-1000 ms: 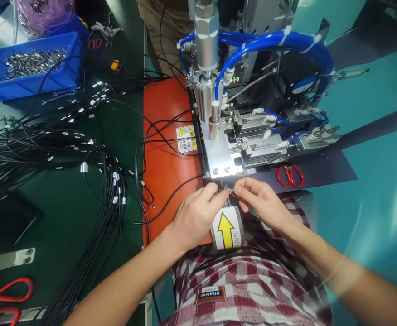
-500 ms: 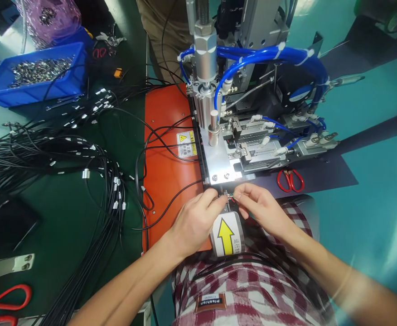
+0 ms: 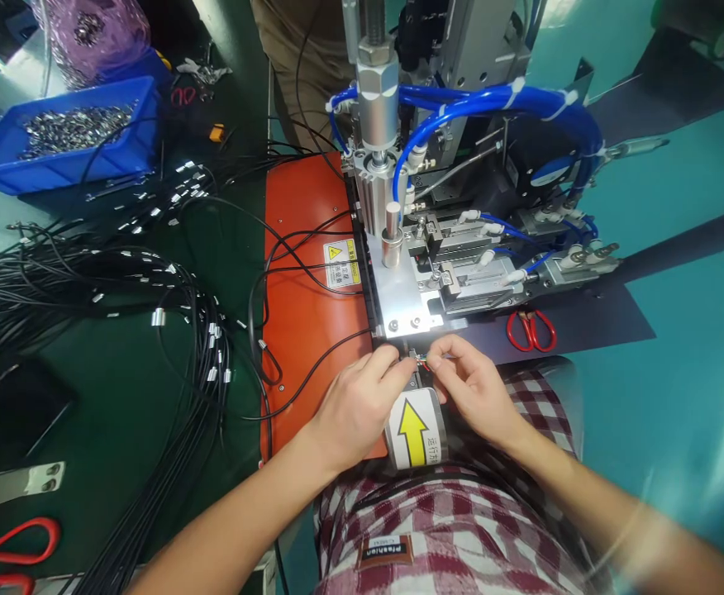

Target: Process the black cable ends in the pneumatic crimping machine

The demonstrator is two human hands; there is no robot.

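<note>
At the front edge of the machine [image 3: 399, 289], my left hand [image 3: 359, 401] is closed, thumb and fingertips pressed on a small metal connector [image 3: 416, 357] in the narrow feed track. My right hand [image 3: 473, 388] pinches thin coloured wires [image 3: 425, 362], red and green among them, beside that connector. The fingers partly hide both pieces. Just below the hands, a white label with a yellow arrow [image 3: 412, 431] covers the end of the track. Left of the machine lies an orange base plate [image 3: 312, 330] with black cables across it.
On the green bench at left lie a large bundle of black cables [image 3: 197, 330] with metal ends and a blue bin [image 3: 2, 169] of small metal parts. Red-handled scissors [image 3: 531, 330] lie right of the machine. Blue air hoses [image 3: 492, 95] arch above; another person's trousers [image 3: 281, 58] show behind.
The right hand's fingers have shifted very slightly at the wires. The left hand holds its place, and the whole view has drifted a little.
</note>
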